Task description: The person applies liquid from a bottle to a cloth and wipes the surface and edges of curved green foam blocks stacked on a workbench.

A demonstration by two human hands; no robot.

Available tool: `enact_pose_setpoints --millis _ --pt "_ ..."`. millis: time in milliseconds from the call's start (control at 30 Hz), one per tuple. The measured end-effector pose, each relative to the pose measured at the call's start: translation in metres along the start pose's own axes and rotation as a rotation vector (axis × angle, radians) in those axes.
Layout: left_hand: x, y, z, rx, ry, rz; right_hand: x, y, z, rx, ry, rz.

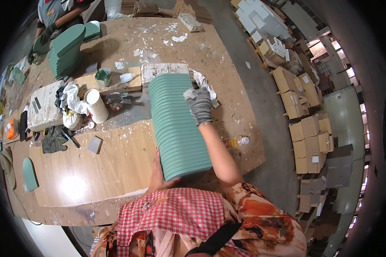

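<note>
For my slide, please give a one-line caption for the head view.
Gloved right hand and bare left hand steady a stack of green panels on a wooden workbench.

White tub, bottle, cardboard boxes

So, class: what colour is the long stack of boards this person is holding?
The stack of boards is pale green, seen in the head view, with the gloved right hand on top.

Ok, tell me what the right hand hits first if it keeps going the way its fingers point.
Probably the crumpled white cloth just beyond the stack of green panels that the gloved right hand rests on; depth is unclear.
</note>
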State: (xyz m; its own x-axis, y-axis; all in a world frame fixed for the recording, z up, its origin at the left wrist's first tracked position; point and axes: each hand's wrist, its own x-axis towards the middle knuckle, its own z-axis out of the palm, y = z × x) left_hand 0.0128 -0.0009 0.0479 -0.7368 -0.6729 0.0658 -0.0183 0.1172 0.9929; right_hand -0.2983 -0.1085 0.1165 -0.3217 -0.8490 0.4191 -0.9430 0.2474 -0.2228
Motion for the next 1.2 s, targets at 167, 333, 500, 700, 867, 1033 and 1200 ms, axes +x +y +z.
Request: enact_pose_setpoints --millis 167,333,500,700,867,1033,1200 --pt "-0.001 -0.004 0.001 0.045 -0.004 0.041 -0.018 0.049 -0.02 0.61 0.217 0.329" --pt "0.0 -0.002 0.002 0.077 0.004 0.079 -0.022 0.063 -0.001 1.189 0.278 0.602" --pt "0.005 0.005 0.01 0.03 -0.035 0.069 -0.035 0.115 -0.018 1.51 0.235 0.346" --pt "-0.005 -0.01 0.0 0.101 0.036 0.062 -0.02 0.024 -0.019 0.932 0.248 0.522" --pt "0.0 -0.005 0.005 0.088 0.005 0.071 -0.023 0.046 -0.028 0.62 0.284 0.51" --pt "0.0 -0.005 0.001 0.077 0.029 0.083 -0.019 0.023 -0.028 0.507 0.198 0.481" --pt "-0.001 -0.005 -0.001 0.068 0.004 0.021 -0.012 0.005 -0.041 0.604 0.193 0.444"
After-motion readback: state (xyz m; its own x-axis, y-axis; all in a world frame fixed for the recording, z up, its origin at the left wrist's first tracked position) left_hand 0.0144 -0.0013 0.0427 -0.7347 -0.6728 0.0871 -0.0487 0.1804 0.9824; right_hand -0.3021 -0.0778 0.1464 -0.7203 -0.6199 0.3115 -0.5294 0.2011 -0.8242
